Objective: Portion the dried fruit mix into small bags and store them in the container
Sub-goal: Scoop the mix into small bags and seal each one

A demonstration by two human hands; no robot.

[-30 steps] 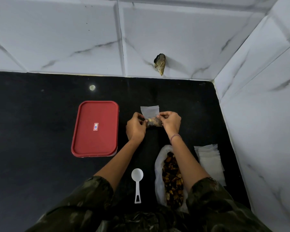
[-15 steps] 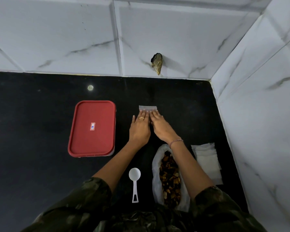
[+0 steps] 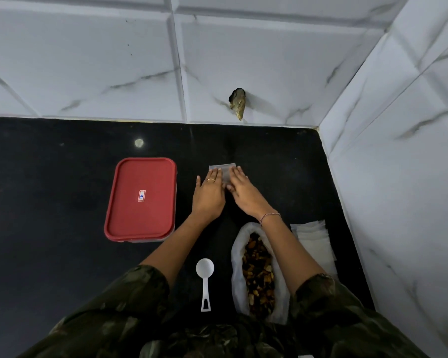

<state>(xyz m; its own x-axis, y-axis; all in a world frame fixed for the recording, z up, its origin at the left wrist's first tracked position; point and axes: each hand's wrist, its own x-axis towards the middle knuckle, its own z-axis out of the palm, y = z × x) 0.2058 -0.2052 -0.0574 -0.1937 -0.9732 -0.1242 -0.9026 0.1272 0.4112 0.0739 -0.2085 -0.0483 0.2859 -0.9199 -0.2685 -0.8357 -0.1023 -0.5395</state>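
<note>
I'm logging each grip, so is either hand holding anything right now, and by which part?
Nothing is gripped: the left hand and right hand press flat, fingers straight, on the small bag.

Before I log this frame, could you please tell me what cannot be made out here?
Head view only.
- Small bag: mostly under the left hand and right hand; fill and seal hidden.
- Container: closed, inside hidden.
- Label: too small to read.
- Empty bags: overlapping, count unclear.
</note>
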